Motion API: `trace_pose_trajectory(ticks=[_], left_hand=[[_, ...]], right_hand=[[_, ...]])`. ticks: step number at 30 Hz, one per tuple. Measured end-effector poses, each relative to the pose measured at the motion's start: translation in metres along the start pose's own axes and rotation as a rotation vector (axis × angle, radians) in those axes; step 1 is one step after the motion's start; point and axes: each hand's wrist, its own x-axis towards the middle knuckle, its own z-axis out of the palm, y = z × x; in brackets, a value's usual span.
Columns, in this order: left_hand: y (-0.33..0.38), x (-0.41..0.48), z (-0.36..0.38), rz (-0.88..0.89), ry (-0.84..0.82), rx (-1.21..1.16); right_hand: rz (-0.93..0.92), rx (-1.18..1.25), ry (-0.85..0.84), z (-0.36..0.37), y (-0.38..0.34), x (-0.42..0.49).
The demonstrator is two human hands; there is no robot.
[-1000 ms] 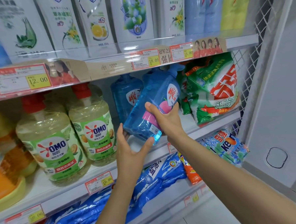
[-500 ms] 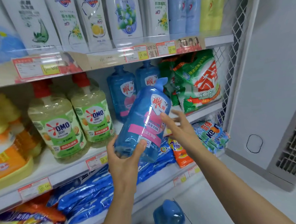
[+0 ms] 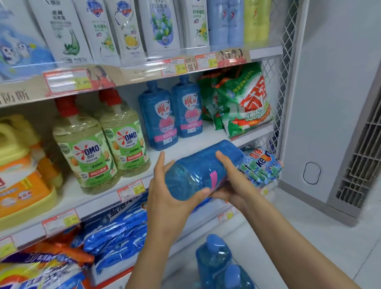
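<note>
Head view shows the blue bottle (image 3: 206,165) lying almost flat, just off the front edge of the middle shelf (image 3: 207,139) near its right end. A second ago it stood tilted on that shelf under the right hand alone. We judge it pulled from stock, likely bound for the two matching bottles (image 3: 215,260) on the floor. The left hand (image 3: 165,196) cradles its base, thumb hooked under; the right hand (image 3: 233,182) wraps the body, fingers curled. Body is translucent blue with a pink label band — cap not visible.

Blue detergent bottle (image 3: 205,165) held sideways between left hand (image 3: 168,197) and right hand (image 3: 233,182), before the shelf (image 3: 185,144).
</note>
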Motion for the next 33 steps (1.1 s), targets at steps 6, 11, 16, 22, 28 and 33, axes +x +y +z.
trace_pose_trajectory(ticks=[6,11,16,22,28,33], left_hand=[[-0.014,0.001,-0.017,-0.651,-0.295,-0.603],[-0.021,-0.002,-0.004,-0.722,-0.22,-0.826],[-0.025,-0.005,0.002,-0.524,-0.013,-0.8],[-0.032,-0.01,-0.008,-0.146,-0.008,-0.477],[-0.041,-0.008,-0.002,-0.499,-0.232,-0.773],[-0.037,-0.009,0.0,-0.391,-0.117,-0.675]], right_hand=[[-0.189,-0.049,0.022,-0.003,-0.011,-0.011],[-0.261,-0.065,0.014,0.002,-0.008,-0.019],[-0.307,-0.236,0.011,0.011,-0.018,-0.022],[-0.265,-0.098,0.11,0.015,-0.01,-0.018],[-0.399,-0.079,0.151,0.014,-0.011,-0.02],[-0.344,-0.189,0.116,0.011,-0.009,-0.024]])
